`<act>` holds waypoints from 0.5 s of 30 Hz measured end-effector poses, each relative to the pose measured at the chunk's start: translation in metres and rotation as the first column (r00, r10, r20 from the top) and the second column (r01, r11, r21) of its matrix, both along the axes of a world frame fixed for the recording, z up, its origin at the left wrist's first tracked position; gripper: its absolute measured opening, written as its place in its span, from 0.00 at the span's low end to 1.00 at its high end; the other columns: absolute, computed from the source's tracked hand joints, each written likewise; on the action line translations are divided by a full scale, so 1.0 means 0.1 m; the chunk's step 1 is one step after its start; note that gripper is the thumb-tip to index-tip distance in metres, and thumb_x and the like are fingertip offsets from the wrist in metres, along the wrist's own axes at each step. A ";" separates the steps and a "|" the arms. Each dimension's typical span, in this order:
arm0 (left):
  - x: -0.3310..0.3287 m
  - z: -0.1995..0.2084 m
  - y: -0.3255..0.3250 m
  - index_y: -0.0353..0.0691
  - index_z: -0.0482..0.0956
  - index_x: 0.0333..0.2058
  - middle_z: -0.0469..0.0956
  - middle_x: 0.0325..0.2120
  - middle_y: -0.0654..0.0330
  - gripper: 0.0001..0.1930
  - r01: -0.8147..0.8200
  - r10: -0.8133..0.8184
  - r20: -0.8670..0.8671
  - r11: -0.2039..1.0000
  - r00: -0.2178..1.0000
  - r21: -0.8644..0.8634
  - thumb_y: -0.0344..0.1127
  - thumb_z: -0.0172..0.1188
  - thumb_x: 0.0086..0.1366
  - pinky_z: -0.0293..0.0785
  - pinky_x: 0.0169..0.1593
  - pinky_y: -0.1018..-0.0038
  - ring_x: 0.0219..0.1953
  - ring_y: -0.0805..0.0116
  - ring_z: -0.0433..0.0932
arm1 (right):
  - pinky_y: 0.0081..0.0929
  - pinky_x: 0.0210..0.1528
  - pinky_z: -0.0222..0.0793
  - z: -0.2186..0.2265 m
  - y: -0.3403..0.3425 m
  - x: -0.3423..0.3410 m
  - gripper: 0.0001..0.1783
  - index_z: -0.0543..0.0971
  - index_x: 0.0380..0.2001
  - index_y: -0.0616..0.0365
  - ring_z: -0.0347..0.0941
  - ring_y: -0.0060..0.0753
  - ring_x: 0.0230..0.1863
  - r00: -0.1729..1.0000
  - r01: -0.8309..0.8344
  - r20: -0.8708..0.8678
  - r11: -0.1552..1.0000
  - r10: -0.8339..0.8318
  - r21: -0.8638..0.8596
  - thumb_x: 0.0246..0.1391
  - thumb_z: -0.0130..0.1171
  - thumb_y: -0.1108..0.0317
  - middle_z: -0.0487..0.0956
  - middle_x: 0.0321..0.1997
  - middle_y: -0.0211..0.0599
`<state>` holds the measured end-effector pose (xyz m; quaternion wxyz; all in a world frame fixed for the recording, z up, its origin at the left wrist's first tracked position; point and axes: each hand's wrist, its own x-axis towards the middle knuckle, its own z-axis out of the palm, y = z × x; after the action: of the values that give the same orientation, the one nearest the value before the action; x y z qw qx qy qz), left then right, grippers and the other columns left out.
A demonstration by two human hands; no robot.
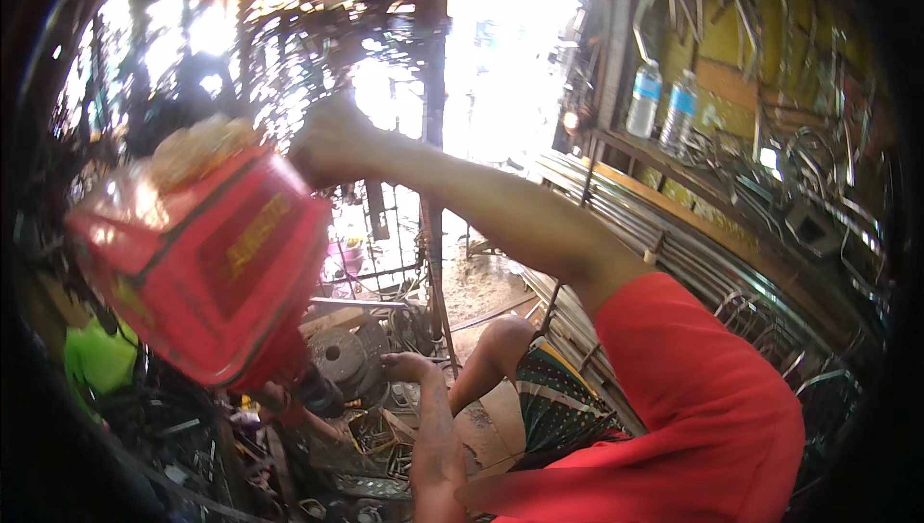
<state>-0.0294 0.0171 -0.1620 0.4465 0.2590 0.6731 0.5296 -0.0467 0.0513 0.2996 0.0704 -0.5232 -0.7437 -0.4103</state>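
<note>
A large red box-shaped thing (pixel 221 273) with dark-edged panels fills the left side. It narrows downward to a dark end (pixel 318 393); its kind is unclear. My right hand (pixel 332 143) is raised on an outstretched arm and closed at the upper right edge of the red thing. Its fingers are blurred, and I cannot make out what lies in them. A tan, partly see-through blur (pixel 202 153) lies along the red thing's top. Lower down, my left hand (pixel 409 367) has its fingers apart, near a round grey disc (pixel 339 359) with a centre hole.
Metal rods and scraps (pixel 385 441) lie on the floor. A bent knee (pixel 496 345) shows beside patterned shorts (pixel 558 393). Long pipes (pixel 674 258) are stacked along the right, below a shelf (pixel 693 181) with two water bottles (pixel 645 100). A green thing (pixel 99 355) is at left.
</note>
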 end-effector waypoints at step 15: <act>-3.79 -2.99 -3.27 0.29 0.68 0.51 0.78 0.34 0.48 0.21 0.240 -0.535 -0.183 0.624 0.825 -0.744 0.36 0.51 0.61 0.73 0.29 0.62 0.25 0.53 0.76 | 0.37 0.27 0.70 -0.29 0.17 0.21 0.06 0.78 0.13 0.42 0.76 0.37 0.22 0.971 -0.142 -0.160 0.969 0.175 0.200 0.40 0.57 0.62 0.76 0.17 0.32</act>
<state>-0.4081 -0.3098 -0.4606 0.4729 0.3138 0.8208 0.0649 -0.0259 0.0679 0.2702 0.2176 -0.4870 -0.7322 -0.4236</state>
